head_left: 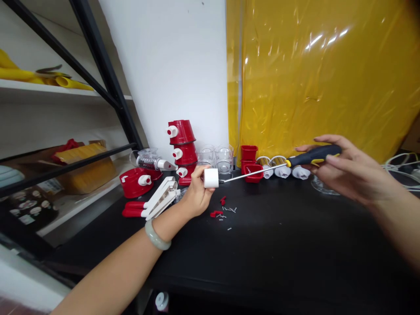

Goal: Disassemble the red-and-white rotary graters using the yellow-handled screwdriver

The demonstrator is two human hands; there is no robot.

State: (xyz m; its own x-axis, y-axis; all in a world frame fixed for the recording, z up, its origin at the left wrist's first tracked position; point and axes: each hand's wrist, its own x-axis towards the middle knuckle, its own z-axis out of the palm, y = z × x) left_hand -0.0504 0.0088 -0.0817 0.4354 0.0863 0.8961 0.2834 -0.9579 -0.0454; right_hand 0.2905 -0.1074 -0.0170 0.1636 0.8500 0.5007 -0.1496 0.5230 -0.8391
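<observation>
My left hand (198, 194), with a pale bangle at the wrist, is closed round a white plastic part (211, 178) above the middle of the black table. In my right hand (348, 170) is a screwdriver (313, 155) with a dark blue and yellow handle, gripped between thumb and fingers. Its long metal shaft slants down to the left and its tip ends at the white part's right side; whether it touches a screw there is hidden. Below on the table lie small red plastic pieces (216, 214) and several loose screws (229, 228).
Red housings (182, 132) stand stacked at the back, with clear cups (224, 157), red hoppers (253, 173) and grater drums (279, 166) beside them. White arms with red handles (134, 209) lie at left. A black-framed shelf (111, 83) borders the left side; white cables (402, 170) lie right.
</observation>
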